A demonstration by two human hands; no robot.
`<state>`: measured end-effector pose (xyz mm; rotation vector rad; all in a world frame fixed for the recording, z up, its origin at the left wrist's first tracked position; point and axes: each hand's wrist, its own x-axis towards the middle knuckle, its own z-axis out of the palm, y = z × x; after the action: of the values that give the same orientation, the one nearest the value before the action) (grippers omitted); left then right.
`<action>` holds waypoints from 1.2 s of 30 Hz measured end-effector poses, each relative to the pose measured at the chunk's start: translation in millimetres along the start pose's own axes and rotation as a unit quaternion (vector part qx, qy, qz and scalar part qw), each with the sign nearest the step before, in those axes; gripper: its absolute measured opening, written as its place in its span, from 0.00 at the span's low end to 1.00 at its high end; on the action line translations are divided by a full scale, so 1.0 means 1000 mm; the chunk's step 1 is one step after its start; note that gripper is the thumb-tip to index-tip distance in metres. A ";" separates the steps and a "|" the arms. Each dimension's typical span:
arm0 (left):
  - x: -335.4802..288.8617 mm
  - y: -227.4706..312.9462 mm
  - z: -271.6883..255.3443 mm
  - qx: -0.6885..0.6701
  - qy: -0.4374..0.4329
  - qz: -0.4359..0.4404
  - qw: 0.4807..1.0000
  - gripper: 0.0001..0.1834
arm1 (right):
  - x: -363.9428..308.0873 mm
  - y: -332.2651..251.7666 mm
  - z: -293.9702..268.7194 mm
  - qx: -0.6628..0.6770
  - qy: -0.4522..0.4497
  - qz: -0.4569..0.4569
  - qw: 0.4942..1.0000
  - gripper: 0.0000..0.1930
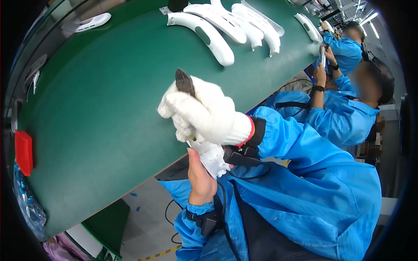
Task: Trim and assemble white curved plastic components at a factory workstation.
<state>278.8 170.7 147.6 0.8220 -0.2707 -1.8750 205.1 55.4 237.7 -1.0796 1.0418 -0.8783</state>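
My left hand [202, 180], bare, grips a white plastic part [212, 157] with moulded ribs and notches along its edge, held off the table's near edge. Just above it my right hand [202, 108], in a white knitted glove with a red cuff edge, is closed around a hand tool [184, 82]. Its dark grey tapered end sticks up out of the fist, and a small yellow bit shows below the fingers by the part. The glove hides the rest of the tool, so its kind and whether it touches the part cannot be told.
Several curved white plastic shells [204, 37] lie at the far side of the green table [109, 117]. A red bin [23, 153] and a clear plastic bag [28, 200] sit at the left edge. Co-workers in blue [339, 113] sit along the right side. Cables hang from my wrists.
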 end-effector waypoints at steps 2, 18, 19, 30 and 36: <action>0.001 -0.002 -0.006 -0.006 -0.046 -0.004 0.999 0.35 | 0.005 0.001 -0.005 0.045 -0.005 0.033 0.998 0.15; 0.001 -0.001 -0.005 -0.016 -0.038 0.005 0.999 0.35 | 0.005 -0.010 0.008 -0.067 0.012 0.027 0.997 0.16; 0.001 -0.002 -0.011 -0.018 -0.062 0.003 0.998 0.35 | 0.004 -0.009 0.009 -0.064 0.017 0.024 0.997 0.15; 0.008 -0.014 -0.016 -0.118 -0.048 -0.001 0.992 0.33 | -0.009 -0.005 -0.001 -0.177 -0.007 -0.093 0.980 0.13; 0.009 -0.016 -0.016 -0.123 -0.086 0.022 0.988 0.33 | 0.011 -0.002 -0.009 -0.015 -0.005 0.030 0.999 0.16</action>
<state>275.8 172.6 123.5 0.4854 -0.1575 -1.8949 200.0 41.9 236.1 -1.0704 1.0775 -0.8104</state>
